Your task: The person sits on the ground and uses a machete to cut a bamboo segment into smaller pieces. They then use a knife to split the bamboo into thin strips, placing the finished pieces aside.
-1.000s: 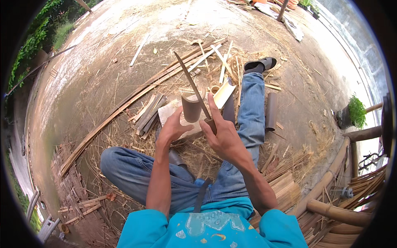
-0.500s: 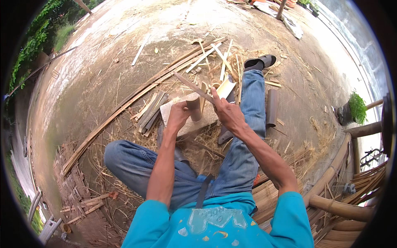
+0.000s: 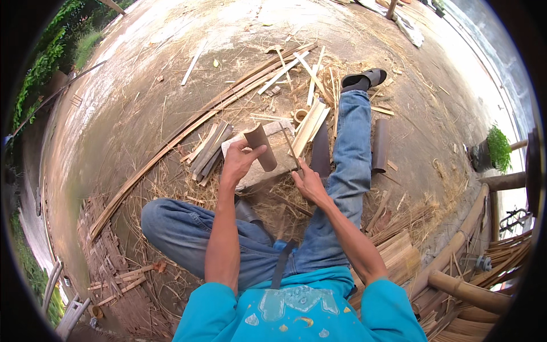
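Note:
My left hand (image 3: 237, 163) grips a short curved piece of split bamboo (image 3: 262, 149), brown outer side up, thumb on its face and fingers behind its edge. It is tilted over a pale stone block (image 3: 254, 179). In my right hand (image 3: 311, 186) is a long-bladed knife (image 3: 289, 146), its blade pointing up and away, just right of the bamboo and apart from it. Pale split bamboo pieces (image 3: 311, 126) lie beyond the knife, right of the block. A bamboo ring (image 3: 299, 115) sits near them.
Split bamboo strips (image 3: 212, 149) are stacked left of the block. Long bamboo slats (image 3: 165, 149) stretch diagonally across the ground. A dark bamboo piece (image 3: 380, 145) rests outside my right leg (image 3: 350, 142). Shavings (image 3: 285, 199) litter the ground. Bamboo poles (image 3: 464, 288) stand at lower right.
The knife has swung from lying across the bamboo's top to a more upright position at its right. A pale piece behind the bamboo has gone from there. My right hand has lowered.

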Available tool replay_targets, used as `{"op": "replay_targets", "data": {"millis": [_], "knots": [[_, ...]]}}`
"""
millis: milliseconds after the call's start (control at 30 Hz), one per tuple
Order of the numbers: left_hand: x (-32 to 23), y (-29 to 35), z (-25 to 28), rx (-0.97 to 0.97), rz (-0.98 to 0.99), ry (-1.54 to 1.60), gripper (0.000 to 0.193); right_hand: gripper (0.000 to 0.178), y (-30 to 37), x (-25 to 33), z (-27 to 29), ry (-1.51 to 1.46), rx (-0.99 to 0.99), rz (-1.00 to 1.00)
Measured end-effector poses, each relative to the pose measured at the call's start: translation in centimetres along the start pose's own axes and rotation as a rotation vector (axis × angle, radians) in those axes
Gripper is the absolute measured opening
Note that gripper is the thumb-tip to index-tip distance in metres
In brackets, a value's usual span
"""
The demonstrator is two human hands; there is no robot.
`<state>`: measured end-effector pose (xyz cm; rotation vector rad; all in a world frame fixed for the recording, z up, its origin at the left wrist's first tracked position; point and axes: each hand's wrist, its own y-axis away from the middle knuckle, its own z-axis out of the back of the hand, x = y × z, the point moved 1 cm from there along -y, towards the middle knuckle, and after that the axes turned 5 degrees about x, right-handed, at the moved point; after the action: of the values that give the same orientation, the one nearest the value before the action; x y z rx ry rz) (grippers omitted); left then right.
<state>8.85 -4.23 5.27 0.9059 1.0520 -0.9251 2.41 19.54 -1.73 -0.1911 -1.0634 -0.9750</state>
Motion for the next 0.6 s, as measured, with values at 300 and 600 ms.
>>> {"op": "replay_targets", "data": {"millis": [300,600], "knots": [[0.0,-0.1,-2.1,0.07,-0.079,0.078,0.026,0.052,3.8,11.6,4.4,-0.5,0.167,0.199],[-0.7,0.5,-2.1,0.121,-0.048,0.139,0.021,0.052,3.7,13.0,3.4,-0.442,0.147,0.177]]}}
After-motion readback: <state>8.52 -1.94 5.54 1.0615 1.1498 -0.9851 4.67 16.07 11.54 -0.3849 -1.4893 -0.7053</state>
